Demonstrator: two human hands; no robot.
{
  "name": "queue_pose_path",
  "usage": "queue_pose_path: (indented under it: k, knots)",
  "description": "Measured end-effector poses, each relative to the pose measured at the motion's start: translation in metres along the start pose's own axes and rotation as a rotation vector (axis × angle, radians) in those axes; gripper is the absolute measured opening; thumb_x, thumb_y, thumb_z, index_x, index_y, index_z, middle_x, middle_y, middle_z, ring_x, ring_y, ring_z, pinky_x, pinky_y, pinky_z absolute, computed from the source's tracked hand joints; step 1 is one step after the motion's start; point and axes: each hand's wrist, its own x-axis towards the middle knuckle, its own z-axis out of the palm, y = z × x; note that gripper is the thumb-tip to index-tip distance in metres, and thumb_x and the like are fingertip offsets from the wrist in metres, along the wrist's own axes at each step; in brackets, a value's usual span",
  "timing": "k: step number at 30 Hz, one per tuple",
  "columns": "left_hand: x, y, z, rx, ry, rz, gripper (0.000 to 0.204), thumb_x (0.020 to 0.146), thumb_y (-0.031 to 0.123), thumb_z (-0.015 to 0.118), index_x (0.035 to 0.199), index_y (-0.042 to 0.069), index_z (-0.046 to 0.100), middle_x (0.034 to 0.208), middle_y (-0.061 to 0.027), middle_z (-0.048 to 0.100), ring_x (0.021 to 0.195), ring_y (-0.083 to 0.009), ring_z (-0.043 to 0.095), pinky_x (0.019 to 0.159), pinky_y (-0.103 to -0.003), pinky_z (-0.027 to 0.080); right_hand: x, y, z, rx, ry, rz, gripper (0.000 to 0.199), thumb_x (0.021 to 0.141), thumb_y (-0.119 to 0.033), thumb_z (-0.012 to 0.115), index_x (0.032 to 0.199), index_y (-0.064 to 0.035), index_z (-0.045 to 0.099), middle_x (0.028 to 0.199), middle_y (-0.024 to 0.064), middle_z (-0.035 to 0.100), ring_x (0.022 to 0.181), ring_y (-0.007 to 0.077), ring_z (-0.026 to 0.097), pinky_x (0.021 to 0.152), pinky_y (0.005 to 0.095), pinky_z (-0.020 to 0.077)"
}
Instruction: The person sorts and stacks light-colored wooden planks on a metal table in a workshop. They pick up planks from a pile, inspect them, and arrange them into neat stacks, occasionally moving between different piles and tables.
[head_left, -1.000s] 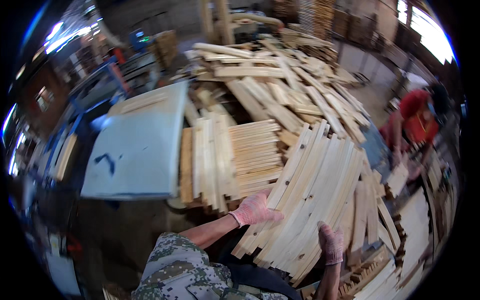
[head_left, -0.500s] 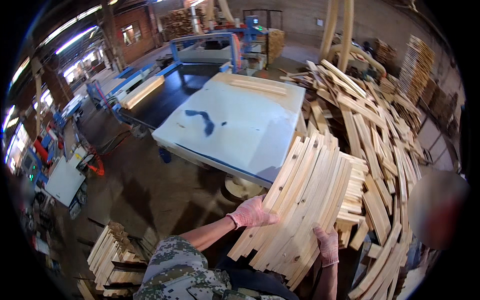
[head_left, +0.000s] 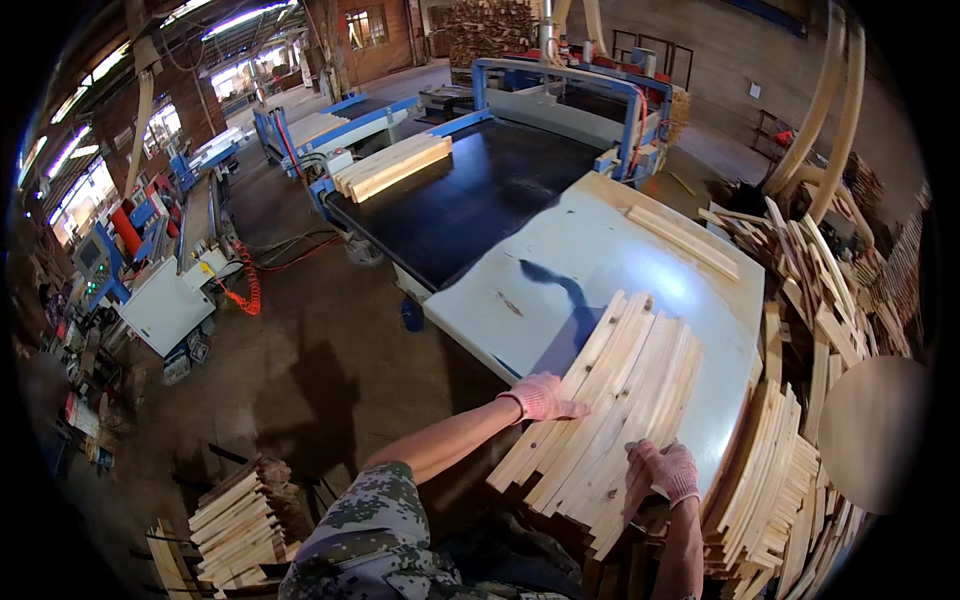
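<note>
A flat row of pale wooden strips (head_left: 622, 405), laid side by side with uneven ends, is held between my two hands. My left hand (head_left: 545, 397), in a pinkish knitted glove, grips the row's left edge with the thumb on top and the fingers hidden underneath. On the near right edge, my right hand (head_left: 664, 472), gloved alike, is closed around the strips, its fingers partly hidden. The far part of the row lies over a white-topped table (head_left: 490, 300); whether it touches the top I cannot tell. Its near ends stick out past the table toward me.
Two loose strips (head_left: 685, 243) lie at the table's far right side. Beyond the table is a black machine bed (head_left: 480, 190) with a stack of strips (head_left: 395, 165). Piled wood (head_left: 765, 480) crowds the right, and another stack (head_left: 238, 525) stands low on the left.
The row of strips, in both hands, has moved from beside the wood pile on the right to over the white table. My view has turned right.
</note>
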Motion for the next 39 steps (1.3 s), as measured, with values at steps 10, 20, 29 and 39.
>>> queue_pose_path:
  k: [10,20,29,39]
  knots:
    - [0.088,-0.053,-0.129,0.044,0.183,-0.08,0.131,0.083,0.08,0.068,0.166,-0.01,0.02,0.155,-0.0309,0.052,0.14,-0.0418,0.057,0.117,-0.047,0.046,0.124,-0.129,0.09,0.072,0.228,0.118,0.065,0.088,-0.051,0.081,0.114,0.0073,0.075,0.099,0.0204,0.08,0.094,0.0284,0.078,0.086,0.0409,0.0588]
    - [0.193,-0.157,-0.304,0.348,0.322,-0.182,0.122,0.09,0.081,0.06,0.169,-0.002,0.019,0.161,-0.029,0.043,0.135,-0.0399,0.059,0.109,-0.049,0.049,0.296,-0.28,0.209,0.335,0.118,-0.115,0.054,0.088,-0.042,0.081,0.117,0.0031,0.074,0.101,0.018,0.08,0.093,0.0276,0.078,0.084,0.0384,0.0597]
    - [0.266,-0.345,-0.458,0.535,0.537,-0.3,0.112,0.099,0.08,0.042,0.17,-0.004,0.02,0.176,-0.0314,0.019,0.164,-0.0499,0.015,0.131,-0.062,0.006,0.416,-0.503,0.332,0.315,-0.194,-0.243,0.052,0.083,-0.045,0.083,0.094,0.0053,0.079,0.084,0.019,0.08,0.078,0.0299,0.079,0.076,0.0415,0.0609]
    - [0.323,-0.516,-0.643,0.649,0.571,-0.277,0.108,0.101,0.08,0.039,0.17,-0.001,0.022,0.176,-0.0295,0.021,0.164,-0.0455,0.017,0.133,-0.059,0.007,0.505,-0.7,0.472,0.216,-0.174,-0.161,0.08,0.08,-0.058,0.085,0.115,0.0125,0.071,0.109,0.026,0.079,0.102,0.0385,0.079,0.091,0.0443,0.0623]
